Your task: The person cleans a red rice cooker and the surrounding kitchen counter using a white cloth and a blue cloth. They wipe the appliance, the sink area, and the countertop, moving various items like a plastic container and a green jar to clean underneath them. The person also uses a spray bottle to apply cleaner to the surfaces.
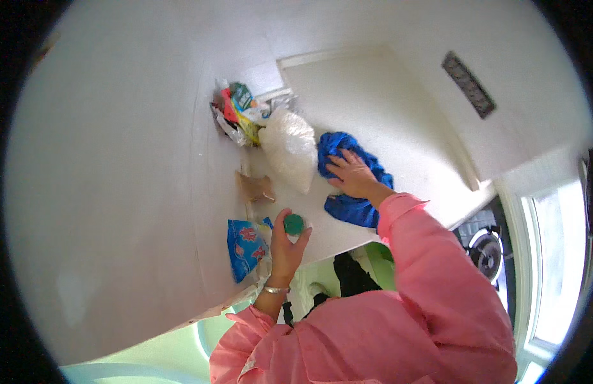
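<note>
My left hand [286,249] is curled around a small container with a round green lid [294,224], near the front edge of the white counter [325,236]. The container's body is mostly hidden below the lid. Flat on a crumpled blue cloth [344,140] lies my right hand [352,175], its fingers spread. Just left of the cloth sits a clear plastic bag of white grains [289,144]. A blue printed packet [246,247] stands beside my left hand, against the wall side. Behind that hand is a small brown packet [258,188].
Several colourful food packets [238,113] are heaped in the back left corner. A dark power strip [468,84] is mounted on the wall at right. A gas burner [487,254] stands right of the counter, near a bright window [558,259].
</note>
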`<state>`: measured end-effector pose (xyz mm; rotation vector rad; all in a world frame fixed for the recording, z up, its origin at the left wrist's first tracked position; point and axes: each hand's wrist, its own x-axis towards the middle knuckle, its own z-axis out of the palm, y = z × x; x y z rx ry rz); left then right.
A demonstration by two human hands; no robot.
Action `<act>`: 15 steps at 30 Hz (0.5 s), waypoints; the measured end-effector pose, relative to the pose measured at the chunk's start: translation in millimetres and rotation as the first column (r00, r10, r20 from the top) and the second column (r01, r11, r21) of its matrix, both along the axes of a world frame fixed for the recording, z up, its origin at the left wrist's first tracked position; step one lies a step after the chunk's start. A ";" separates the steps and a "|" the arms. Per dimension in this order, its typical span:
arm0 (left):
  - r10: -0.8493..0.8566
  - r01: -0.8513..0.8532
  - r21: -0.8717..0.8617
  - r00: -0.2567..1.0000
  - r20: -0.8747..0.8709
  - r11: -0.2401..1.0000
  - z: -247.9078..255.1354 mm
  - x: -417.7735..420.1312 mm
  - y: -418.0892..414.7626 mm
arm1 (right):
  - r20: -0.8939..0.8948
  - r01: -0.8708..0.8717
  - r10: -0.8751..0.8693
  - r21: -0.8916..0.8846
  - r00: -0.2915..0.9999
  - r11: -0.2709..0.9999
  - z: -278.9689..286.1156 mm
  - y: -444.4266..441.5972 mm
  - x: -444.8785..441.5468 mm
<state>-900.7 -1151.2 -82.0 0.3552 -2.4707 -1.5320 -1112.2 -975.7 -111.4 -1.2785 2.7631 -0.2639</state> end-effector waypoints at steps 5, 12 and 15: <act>0.033 -0.012 0.228 0.996 -0.087 0.974 42.2 6.7 -2.2 | -0.001 0.381 -0.443 -0.509 0.896 0.772 63.1 13.7 92.7; -0.250 0.264 0.554 0.963 -0.103 0.790 156.3 63.0 45.2 | 0.801 0.866 0.505 -0.465 0.321 0.187 110.5 76.6 304.2; -0.411 0.404 0.459 0.907 -0.090 0.791 176.3 108.2 82.7 | 0.701 0.876 0.625 -0.479 0.343 0.057 128.6 85.8 350.2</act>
